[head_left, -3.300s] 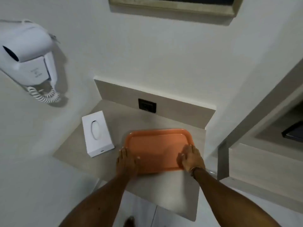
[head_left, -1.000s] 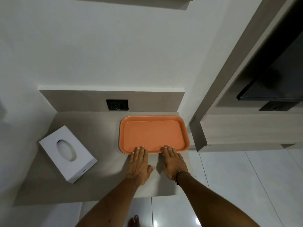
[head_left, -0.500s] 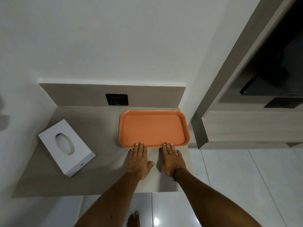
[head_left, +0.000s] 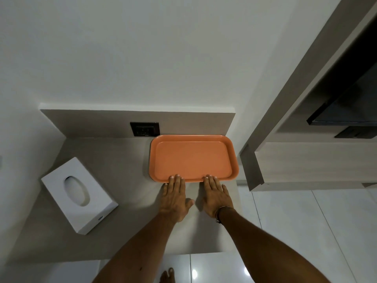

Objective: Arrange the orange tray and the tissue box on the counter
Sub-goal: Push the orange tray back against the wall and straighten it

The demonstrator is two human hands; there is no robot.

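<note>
The orange tray [head_left: 191, 158] lies flat at the back right of the grey counter [head_left: 114, 160], its far rim against the backsplash. My left hand [head_left: 175, 198] and my right hand [head_left: 215, 196] rest flat on the counter side by side, fingers straight, fingertips touching the tray's near rim. Neither hand holds anything. The white tissue box [head_left: 78, 199] with an oval opening sits askew at the counter's left side, well apart from both hands.
A dark wall socket [head_left: 144, 129] is set in the backsplash just left of the tray. A wooden cabinet unit [head_left: 306, 162] stands close on the right. White tiled floor [head_left: 306, 231] lies below the counter's front edge.
The tray has slid back to the backsplash. My hands shifted from its side edges to its near rim and now lie flat. The tissue box has stayed put.
</note>
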